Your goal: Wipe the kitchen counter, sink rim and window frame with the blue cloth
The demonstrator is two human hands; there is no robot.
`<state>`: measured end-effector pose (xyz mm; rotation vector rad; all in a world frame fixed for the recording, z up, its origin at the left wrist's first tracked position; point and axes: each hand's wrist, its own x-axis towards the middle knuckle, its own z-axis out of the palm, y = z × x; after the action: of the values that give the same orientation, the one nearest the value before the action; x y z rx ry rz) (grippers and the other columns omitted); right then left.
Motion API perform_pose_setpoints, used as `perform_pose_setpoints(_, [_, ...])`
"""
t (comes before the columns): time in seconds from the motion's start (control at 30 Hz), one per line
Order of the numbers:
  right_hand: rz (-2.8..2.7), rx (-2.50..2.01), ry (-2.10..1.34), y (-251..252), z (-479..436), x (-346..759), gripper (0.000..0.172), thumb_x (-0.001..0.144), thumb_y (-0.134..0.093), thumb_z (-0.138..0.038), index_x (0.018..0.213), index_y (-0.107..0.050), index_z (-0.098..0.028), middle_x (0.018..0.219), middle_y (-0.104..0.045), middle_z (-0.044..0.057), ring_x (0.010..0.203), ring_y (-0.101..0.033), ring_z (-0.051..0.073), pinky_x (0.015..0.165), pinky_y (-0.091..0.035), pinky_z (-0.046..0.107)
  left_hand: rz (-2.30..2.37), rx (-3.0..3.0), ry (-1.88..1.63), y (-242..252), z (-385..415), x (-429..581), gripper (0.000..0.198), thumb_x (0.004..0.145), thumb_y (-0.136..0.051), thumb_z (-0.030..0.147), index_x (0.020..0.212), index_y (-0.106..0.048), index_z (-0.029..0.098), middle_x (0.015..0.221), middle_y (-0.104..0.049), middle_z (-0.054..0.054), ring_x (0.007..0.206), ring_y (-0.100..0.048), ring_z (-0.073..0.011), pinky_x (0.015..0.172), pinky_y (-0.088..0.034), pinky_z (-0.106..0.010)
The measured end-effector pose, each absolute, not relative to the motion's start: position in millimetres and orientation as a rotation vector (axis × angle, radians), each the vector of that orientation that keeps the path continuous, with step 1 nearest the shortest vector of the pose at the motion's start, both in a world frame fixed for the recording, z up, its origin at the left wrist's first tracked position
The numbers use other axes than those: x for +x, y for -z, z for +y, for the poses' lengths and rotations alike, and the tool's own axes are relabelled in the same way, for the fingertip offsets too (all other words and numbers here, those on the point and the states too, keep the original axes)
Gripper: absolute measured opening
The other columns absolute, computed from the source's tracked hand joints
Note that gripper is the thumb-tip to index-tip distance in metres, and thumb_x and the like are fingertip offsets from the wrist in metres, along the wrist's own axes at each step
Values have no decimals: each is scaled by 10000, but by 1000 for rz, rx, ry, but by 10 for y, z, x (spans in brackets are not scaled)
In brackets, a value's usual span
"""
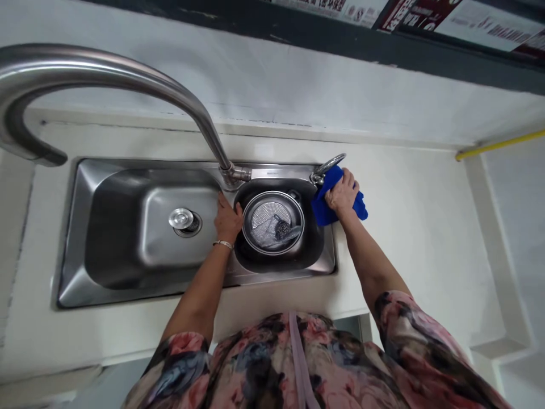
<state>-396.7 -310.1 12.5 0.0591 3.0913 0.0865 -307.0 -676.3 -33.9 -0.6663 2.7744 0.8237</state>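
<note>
The left hand (227, 220) lay open with its fingers spread and pointing away from the body, resting on the steel divider between the 2 basins of the sink (70, 272). The arm reached forward from a floral sleeve (183, 363), and a thin bangle (223, 245) circled the wrist. The edge of the hand sat just beside the rim of a steel pot (272, 222), though I could not tell whether they touched. The pot stood upright in the smaller right basin, with a perforated strainer (264, 213) inside it, along with a crumpled translucent sheet (263, 234) and a dark scouring pad (281, 230). The right arm stretched further out, angling toward the rear right corner of the sink, and the right hand (343, 193) was closed around a blue cloth (336, 199). The cloth bunched over the sink's back edge, touching a chrome ring fitting (327, 167), and its lower fold hung onto the white counter (409, 238). The counter ran well beyond the cloth to its right edge, near a yellow pipe (500, 144). Behind the divider, a gooseneck faucet (170, 96) arched over the larger left basin, whose drain (184, 221) sat between the left hand and the basin's far wall.
</note>
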Motion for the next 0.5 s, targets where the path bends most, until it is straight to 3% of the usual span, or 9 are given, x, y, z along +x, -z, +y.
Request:
perform_pose_setpoints(0.3, [3083, 36, -26, -121, -3032, -4010, 740, 1097, -520, -336, 1664, -265, 67, 1742, -257, 294, 1547, -150, 361, 1267, -173, 577, 2750, -706, -783, 311, -6740, -3075, 794, 1048, -452, 362, 1721, -199, 25, 1540, -540, -340, 1241, -694, -446, 1072, -554, -560])
perform_pose_setpoints(0.5, [3159, 22, -78, -64, -2978, -3269, 749, 1061, -485, -404, 1660, -338, 22, 1737, -326, 274, 1572, -275, 390, 1284, -229, 582, 2792, -697, -846, 333, -6738, -3092, 796, 1034, -487, 325, 1712, -215, 8, 1531, -538, -359, 1254, -691, -451, 1079, -556, -571])
